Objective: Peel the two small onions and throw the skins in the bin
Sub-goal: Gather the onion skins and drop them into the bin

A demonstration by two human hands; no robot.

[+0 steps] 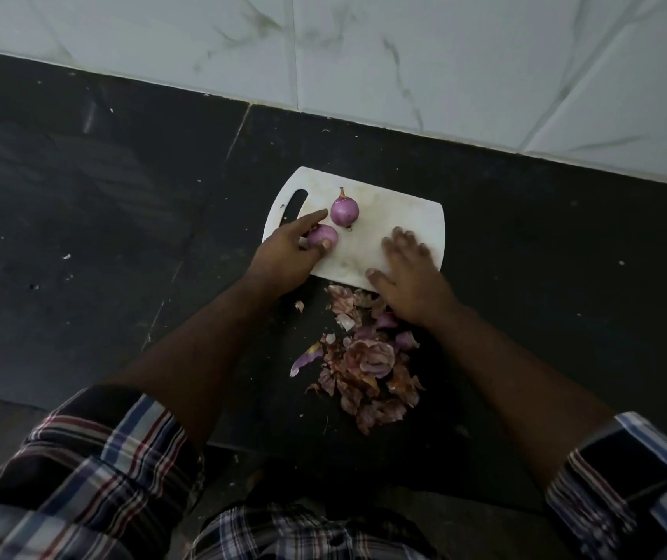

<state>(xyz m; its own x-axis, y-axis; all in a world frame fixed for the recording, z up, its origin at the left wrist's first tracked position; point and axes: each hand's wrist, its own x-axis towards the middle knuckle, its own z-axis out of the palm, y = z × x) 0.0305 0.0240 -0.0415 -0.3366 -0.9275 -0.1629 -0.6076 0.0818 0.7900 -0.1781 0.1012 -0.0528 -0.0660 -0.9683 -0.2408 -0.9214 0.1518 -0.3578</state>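
Left hand lay at the left end of the white cutting board, thumb and curled fingers gripping one peeled onion. Forefinger pointed up-right at the second onion, which sat free on the board just beyond that fingertip, stem tip toward the top of the frame. Right hand rested flat and spread on the board's lower right edge, holding nothing. Skins lay heaped on the dark desk directly below that hand, nearer it than the left. No bin in view.
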